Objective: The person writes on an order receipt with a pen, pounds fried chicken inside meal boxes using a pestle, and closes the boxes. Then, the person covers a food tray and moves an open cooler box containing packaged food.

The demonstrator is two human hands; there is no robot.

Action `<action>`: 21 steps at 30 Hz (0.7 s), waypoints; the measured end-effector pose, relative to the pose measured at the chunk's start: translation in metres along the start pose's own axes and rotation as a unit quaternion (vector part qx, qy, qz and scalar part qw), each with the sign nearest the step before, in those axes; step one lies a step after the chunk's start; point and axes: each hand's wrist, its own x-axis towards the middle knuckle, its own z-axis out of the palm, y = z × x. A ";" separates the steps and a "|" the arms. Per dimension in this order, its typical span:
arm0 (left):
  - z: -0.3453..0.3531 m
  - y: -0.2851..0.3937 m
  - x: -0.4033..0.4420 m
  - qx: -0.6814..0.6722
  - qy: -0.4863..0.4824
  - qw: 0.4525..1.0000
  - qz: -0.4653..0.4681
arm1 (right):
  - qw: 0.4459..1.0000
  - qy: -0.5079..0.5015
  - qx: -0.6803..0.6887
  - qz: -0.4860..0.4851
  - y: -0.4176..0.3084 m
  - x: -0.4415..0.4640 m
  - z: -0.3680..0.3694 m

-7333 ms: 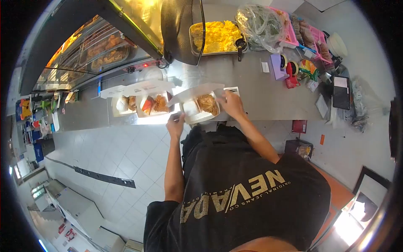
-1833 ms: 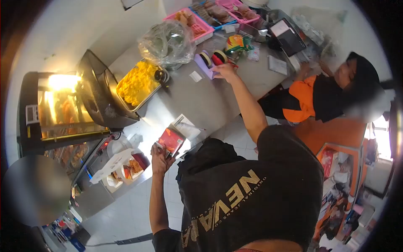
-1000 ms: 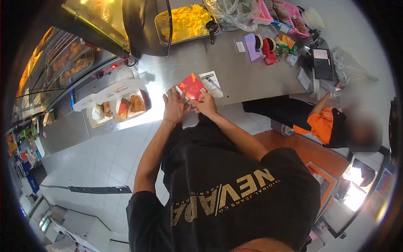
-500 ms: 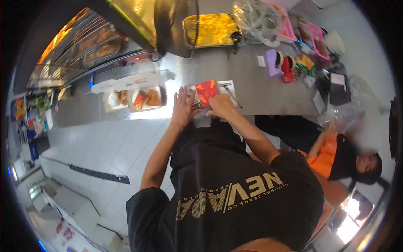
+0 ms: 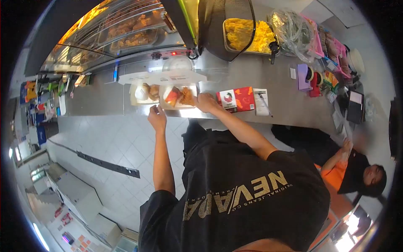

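Note:
An open white box (image 5: 165, 105) with fried chicken (image 5: 186, 97) and a red-and-white packet (image 5: 172, 96) lies on the steel counter, lid raised at the back. My right hand (image 5: 205, 102) is closed at its right side. My left hand (image 5: 157, 117) is just off its front left corner, fingers bent and slightly apart, nothing visible between them. Left of it sits another open box (image 5: 137, 102) holding a round white item and a brown piece. A closed red-and-white box (image 5: 243, 99) stands right of my right hand, touched by neither hand.
Beside the red box lie a printed slip (image 5: 261, 110) and a pen (image 5: 265, 102). Behind are a heated display (image 5: 126, 52), a yellow food tray (image 5: 247, 51) and a plastic bag (image 5: 289, 33). Tape dispensers (image 5: 303, 80) stand right. A co-worker (image 5: 336, 172) handles clear plastic at the right.
Both hands have left the red box and moved left to the open box with chicken. The red box is now closed and lies by itself near the slip. The camera view has shifted.

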 end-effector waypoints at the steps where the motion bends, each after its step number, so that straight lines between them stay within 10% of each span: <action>1: 0.002 -0.011 0.005 0.002 -0.027 0.999 0.022 | 1.000 -0.018 -0.020 0.002 0.000 0.000 0.006; 5: -0.010 -0.010 0.019 -0.052 -0.112 0.990 0.066 | 0.994 -0.013 -0.104 -0.002 0.037 -0.001 0.054; 8: -0.022 -0.016 0.023 -0.066 -0.233 0.970 0.033 | 0.976 -0.083 0.121 0.159 0.012 -0.034 0.028; 14: -0.015 -0.050 0.040 -0.125 -0.375 0.919 -0.006 | 0.965 0.125 0.152 0.172 -0.002 -0.060 0.024; 18: -0.053 0.001 0.071 -0.149 -0.194 0.969 0.035 | 0.924 0.371 -0.021 0.090 -0.044 -0.070 -0.020; 21: -0.035 0.029 0.096 -0.178 -0.003 0.955 0.238 | 0.881 0.472 -0.031 -0.009 -0.041 -0.051 -0.040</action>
